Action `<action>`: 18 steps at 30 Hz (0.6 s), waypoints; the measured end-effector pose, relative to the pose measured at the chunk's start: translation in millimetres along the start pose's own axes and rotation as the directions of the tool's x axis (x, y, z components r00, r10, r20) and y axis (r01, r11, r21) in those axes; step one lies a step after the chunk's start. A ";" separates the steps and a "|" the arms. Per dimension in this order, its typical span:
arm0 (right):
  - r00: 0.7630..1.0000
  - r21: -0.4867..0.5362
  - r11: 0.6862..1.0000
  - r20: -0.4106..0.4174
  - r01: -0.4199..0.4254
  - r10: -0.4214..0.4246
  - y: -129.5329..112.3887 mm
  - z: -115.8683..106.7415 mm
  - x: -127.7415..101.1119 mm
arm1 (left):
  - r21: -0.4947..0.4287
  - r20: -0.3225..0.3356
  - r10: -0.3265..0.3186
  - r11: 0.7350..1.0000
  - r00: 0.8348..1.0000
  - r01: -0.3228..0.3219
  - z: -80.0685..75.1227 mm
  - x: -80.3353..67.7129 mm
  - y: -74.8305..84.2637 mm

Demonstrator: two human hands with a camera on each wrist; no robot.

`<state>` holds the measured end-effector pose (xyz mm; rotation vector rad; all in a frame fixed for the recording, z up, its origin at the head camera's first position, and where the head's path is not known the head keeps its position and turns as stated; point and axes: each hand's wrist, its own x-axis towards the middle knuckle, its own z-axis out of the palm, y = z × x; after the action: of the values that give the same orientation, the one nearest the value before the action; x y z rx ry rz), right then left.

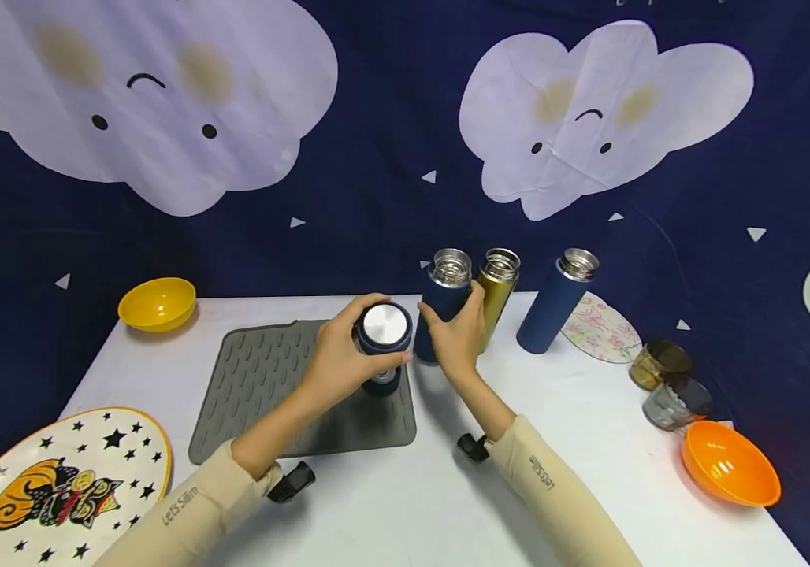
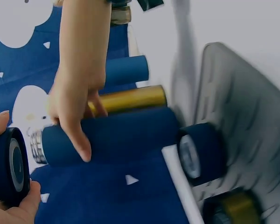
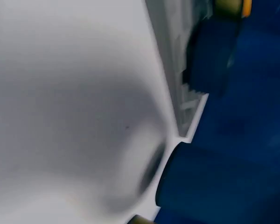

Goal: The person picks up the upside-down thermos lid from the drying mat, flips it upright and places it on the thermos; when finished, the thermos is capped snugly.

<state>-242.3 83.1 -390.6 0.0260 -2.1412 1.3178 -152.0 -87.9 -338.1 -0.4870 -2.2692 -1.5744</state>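
My left hand [image 1: 334, 364] holds a dark blue bottle lid [image 1: 385, 324] with a silver top, fingers and thumb round its sides, above the right part of a grey drying mat [image 1: 256, 394]. In my right hand [image 1: 458, 335] is an uncapped blue thermos bottle [image 1: 440, 303], gripped near its upper part and standing roughly upright just right of the mat. Its steel mouth shows. Close behind that hand stands an uncapped gold bottle [image 1: 499, 291]. The left wrist view shows another blue lid [image 2: 207, 151] and a gold-and-dark lid [image 2: 242, 207] on the mat.
Another uncapped blue bottle [image 1: 554, 307] stands farther right, before a floral plate [image 1: 602, 331]. Two tinted cups [image 1: 660, 364] and an orange bowl [image 1: 730, 463] line the right edge. At left are a yellow bowl [image 1: 157, 305] and a star-patterned plate [image 1: 114, 465].
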 end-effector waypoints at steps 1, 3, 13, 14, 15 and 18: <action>1.000 0.008 1.000 0.016 0.002 -0.002 -3.1 -7.9 -3.2 | -0.013 0.003 0.006 1.000 1.000 -0.006 -1.9 2.4 3.5; 0.998 0.032 0.999 0.058 0.003 -0.005 -9.3 -25.1 -12.1 | -0.036 0.007 0.017 0.999 1.000 -0.017 -6.6 7.4 12.6; 0.979 0.060 0.998 0.203 -0.033 0.020 -10.4 -83.1 -67.2 | -0.176 0.115 0.039 0.984 0.993 -0.018 -4.4 20.2 43.9; 0.977 0.060 0.997 0.211 -0.039 0.026 -9.0 -84.9 -69.6 | -0.188 0.130 0.039 0.982 0.991 -0.014 -1.0 19.6 45.1; 0.976 0.061 0.997 0.216 -0.045 0.031 -7.7 -86.4 -71.3 | -0.194 0.143 0.039 0.981 0.989 -0.011 2.7 19.0 46.4; 0.973 0.064 0.996 0.229 -0.054 0.038 -4.8 -90.0 -73.3 | -0.189 0.162 0.047 0.982 0.986 -0.016 15.8 19.5 48.3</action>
<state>-137.4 132.5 -396.0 0.1646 -2.2965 1.4784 -148.4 -55.5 -294.5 -0.7255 -2.2283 -1.8019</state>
